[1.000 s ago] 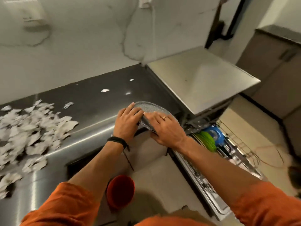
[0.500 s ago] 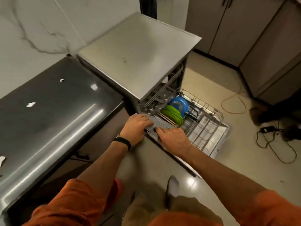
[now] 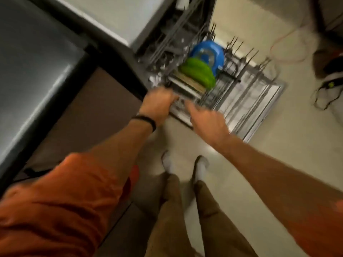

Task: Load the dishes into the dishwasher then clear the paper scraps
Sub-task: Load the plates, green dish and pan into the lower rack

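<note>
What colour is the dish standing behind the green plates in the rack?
The dish is blue; head view.

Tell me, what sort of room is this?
Probably a kitchen: an open dishwasher with its rack pulled out, green plates standing in it, and a steel counter beside it.

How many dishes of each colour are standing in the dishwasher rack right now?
Blue dish: 1
Green plates: 2, edges blurred together
Tan plate: 1
Grey plate: 1
Total: 5
</note>
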Demonstrator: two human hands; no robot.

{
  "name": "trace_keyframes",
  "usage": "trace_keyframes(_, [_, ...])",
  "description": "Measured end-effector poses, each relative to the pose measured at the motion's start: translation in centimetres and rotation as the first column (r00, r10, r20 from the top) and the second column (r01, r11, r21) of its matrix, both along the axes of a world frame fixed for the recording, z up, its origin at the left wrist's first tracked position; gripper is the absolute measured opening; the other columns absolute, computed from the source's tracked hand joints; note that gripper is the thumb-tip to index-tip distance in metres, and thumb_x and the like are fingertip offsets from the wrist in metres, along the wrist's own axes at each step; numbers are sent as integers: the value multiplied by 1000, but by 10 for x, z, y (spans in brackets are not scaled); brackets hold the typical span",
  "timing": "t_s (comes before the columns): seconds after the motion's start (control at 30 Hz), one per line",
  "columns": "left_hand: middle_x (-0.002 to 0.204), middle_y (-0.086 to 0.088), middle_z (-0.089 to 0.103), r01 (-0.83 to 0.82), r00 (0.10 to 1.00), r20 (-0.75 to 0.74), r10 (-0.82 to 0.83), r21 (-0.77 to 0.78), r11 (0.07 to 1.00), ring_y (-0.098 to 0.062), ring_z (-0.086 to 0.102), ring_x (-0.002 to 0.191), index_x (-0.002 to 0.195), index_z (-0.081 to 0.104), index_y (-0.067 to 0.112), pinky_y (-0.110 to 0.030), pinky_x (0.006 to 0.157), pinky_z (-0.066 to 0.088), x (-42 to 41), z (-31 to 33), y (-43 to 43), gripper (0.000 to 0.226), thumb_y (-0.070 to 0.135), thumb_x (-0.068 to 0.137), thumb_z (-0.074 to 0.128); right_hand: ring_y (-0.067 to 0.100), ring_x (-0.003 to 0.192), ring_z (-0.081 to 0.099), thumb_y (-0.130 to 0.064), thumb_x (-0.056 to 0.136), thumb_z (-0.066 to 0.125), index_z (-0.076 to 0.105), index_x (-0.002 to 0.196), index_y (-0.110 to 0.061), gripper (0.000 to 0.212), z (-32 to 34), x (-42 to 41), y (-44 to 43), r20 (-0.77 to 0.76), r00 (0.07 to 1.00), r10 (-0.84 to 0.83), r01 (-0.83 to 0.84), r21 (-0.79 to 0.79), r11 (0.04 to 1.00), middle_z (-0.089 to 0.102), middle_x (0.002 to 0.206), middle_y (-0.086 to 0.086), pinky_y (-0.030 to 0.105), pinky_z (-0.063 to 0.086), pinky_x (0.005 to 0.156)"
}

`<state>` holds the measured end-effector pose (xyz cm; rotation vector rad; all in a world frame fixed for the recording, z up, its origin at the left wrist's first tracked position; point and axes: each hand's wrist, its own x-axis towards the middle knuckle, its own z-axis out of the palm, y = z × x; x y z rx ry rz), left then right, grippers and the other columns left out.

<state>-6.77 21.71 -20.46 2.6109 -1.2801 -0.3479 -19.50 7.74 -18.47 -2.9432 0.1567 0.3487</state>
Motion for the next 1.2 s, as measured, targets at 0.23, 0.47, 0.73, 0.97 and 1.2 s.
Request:
trace_keyframes(0.23, [100,-19,70,69,993,99,-60,-85,994,-40,62,98,101,71,3,-47,87,48,52,-137,-15,52,18,86,23,39,84,70,-3,96,53,32,150,-20,60,-137,46,-11,-17,999,-31,31,17,999,63,128,10,42,45,60])
trace_keyframes(0.47, [110,-19,67,81,992,98,-81,1,997,-39,58,107,111,68,3,-49,93,45,84,-213,-16,38,4,90,36,35,84,68,3,95,50,23,154,-22,69,-210,78,-12,-51,998,-43,44,7,999,61,129,10,39,40,59])
trace_keyframes(0.73, [103,-19,67,127,988,91,-124,-33,991,-40,58,101,111,67,3,-48,88,46,115,-236,-31,44,5,89,30,37,87,70,5,93,53,26,150,-25,70,-238,106,-19,-31,992,-120,121,61,991,63,125,5,47,50,66])
trace_keyframes(0.97, [105,-13,65,70,996,56,-64,-117,991,-35,57,101,110,65,8,-47,82,50,120,-237,-44,25,-1,92,50,40,91,67,5,91,50,34,143,-21,60,-243,126,-33,-83,977,-197,202,62,977,67,110,10,45,41,67])
trace_keyframes(1.2, [110,-13,66,126,990,85,-116,-123,984,-33,60,106,114,68,7,-44,85,53,119,-238,-38,23,9,96,54,39,98,66,-4,95,56,35,144,-19,55,-248,139,-28,-121,972,-200,212,97,972,66,117,11,41,37,66])
